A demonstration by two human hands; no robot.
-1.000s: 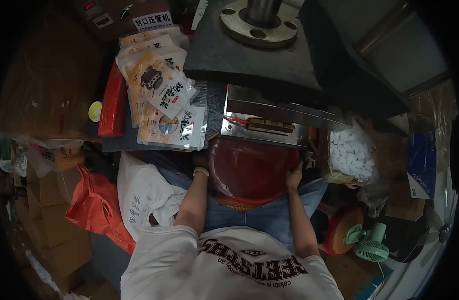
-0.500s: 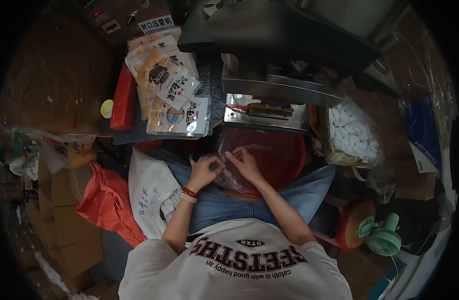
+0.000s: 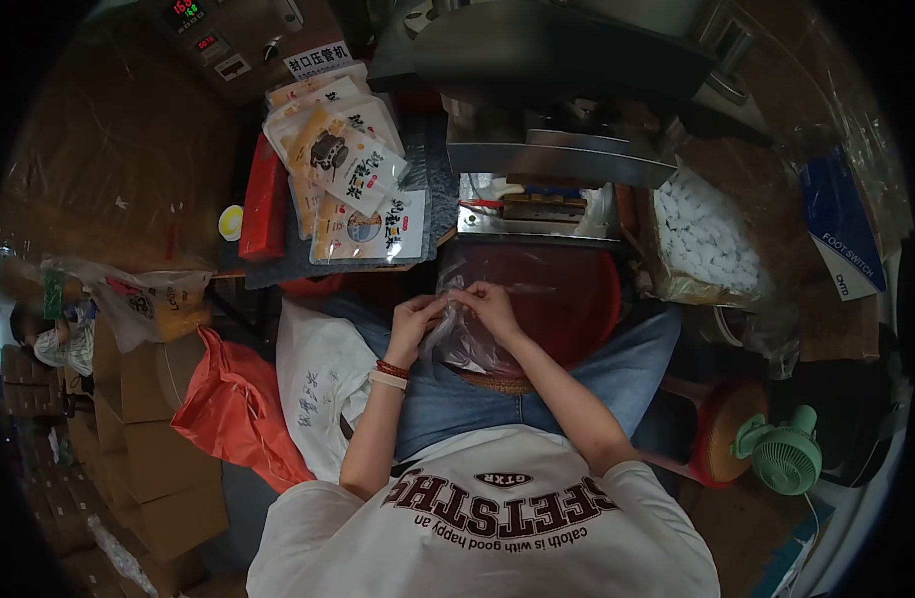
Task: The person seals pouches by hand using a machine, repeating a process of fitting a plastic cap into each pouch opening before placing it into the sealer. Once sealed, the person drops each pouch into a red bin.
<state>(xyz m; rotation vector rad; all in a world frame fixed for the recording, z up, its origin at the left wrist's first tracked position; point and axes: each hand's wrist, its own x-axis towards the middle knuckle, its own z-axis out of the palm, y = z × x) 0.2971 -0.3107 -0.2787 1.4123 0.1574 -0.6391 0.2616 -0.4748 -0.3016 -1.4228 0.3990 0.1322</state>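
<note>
We hold a clear plastic bag (image 3: 457, 334) over the lap, just in front of the red basin (image 3: 567, 299) that sits below the sealing machine (image 3: 547, 159). Our left hand (image 3: 414, 321) and right hand (image 3: 492, 304) meet at the bag's upper edge, fingertips pressed together in a pinch on the film, and the body of the bag hangs crumpled beneath them. We judge the bag to be very light, limp and somewhat slippery, a thin film that folds on itself and clings; it looks empty, though its transparency leaves that uncertain. The sensible place to take hold is the open rim, one layer in each hand, so that the two sides can be rubbed or pulled apart; a grip on the middle would only bunch the film. It should tolerate rough handling but could stretch or tear if tugged hard at one spot. To the left of the machine lies a stack of printed pouches (image 3: 353, 179) on the dark mat, and to the right a bag of white pieces (image 3: 701, 239). Compared with half a second ago, our hands sit closer together and slightly higher, and the film has gathered into a tighter bundle between them; a second ago they were spread wide at the basin's two sides.
</note>
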